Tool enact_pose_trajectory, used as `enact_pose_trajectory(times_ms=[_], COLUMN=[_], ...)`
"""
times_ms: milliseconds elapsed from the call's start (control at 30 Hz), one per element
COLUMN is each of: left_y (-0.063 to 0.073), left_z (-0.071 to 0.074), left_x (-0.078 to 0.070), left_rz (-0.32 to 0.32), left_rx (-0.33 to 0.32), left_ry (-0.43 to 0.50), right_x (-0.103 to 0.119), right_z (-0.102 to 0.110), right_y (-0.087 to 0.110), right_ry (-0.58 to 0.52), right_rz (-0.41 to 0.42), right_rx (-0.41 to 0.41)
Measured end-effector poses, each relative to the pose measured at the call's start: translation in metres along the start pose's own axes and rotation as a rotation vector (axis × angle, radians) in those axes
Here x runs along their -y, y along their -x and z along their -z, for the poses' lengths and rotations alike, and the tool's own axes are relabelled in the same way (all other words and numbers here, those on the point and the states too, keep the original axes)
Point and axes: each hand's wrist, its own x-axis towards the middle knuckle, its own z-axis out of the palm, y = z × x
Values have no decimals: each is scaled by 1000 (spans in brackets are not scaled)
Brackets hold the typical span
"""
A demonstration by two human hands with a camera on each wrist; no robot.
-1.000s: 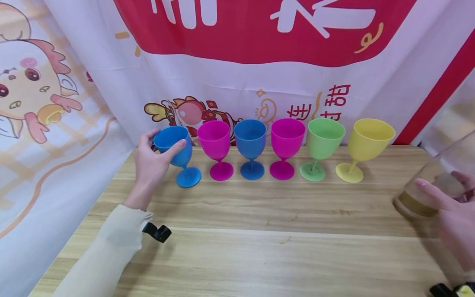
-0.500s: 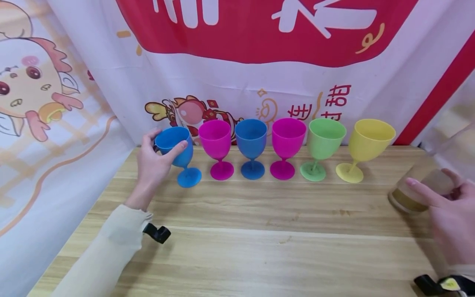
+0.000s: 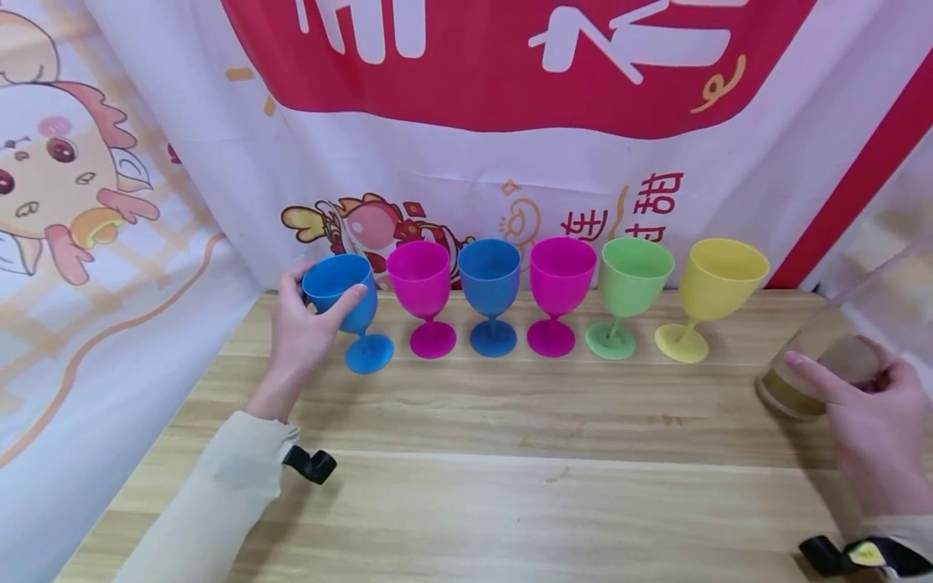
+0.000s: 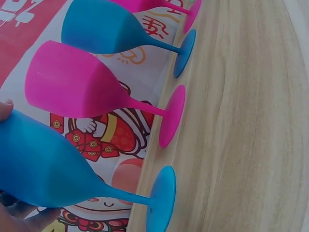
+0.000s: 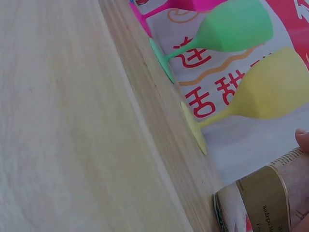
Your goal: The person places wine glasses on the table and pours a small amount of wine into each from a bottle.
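Note:
My left hand holds the bowl of a blue plastic goblet, its thumb on the near side. That goblet stands on the wooden table at the left end of a row. At the right edge of the head view, my right hand grips a clear wine bottle low down. A gold and cream label with small print wraps the bottle in the right wrist view. Nearest to the bottle is a yellow goblet. The bottle's upper part is cut off by the frame.
Between the held goblet and the yellow one stand a pink goblet, a second blue goblet, another pink goblet and a green goblet. Behind the row hangs a printed cloth. The wooden table extends toward me.
My right hand and the bottle have shifted a little to the left, toward the yellow goblet. My left hand keeps its hold on the blue goblet.

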Motion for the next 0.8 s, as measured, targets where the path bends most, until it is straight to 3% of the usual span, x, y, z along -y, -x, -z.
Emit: enact_pose_trajectory(times_ms=[400, 500, 667, 800], left_y=[-2, -4, -3, 0], left_z=[-6, -7, -8, -9], left_x=[2, 2, 5, 2], left_rz=[-9, -10, 8, 22], left_rx=[-13, -11, 16, 52], left_ry=[-15, -19, -28, -36], right_x=[-3, -1, -1, 5], right_z=[-1, 0, 2, 5], right_y=[-4, -4, -1, 9], right_ry=[5, 70, 277, 331], right_rz=[-14, -20, -11, 85], right_rx=[-11, -7, -2, -89])
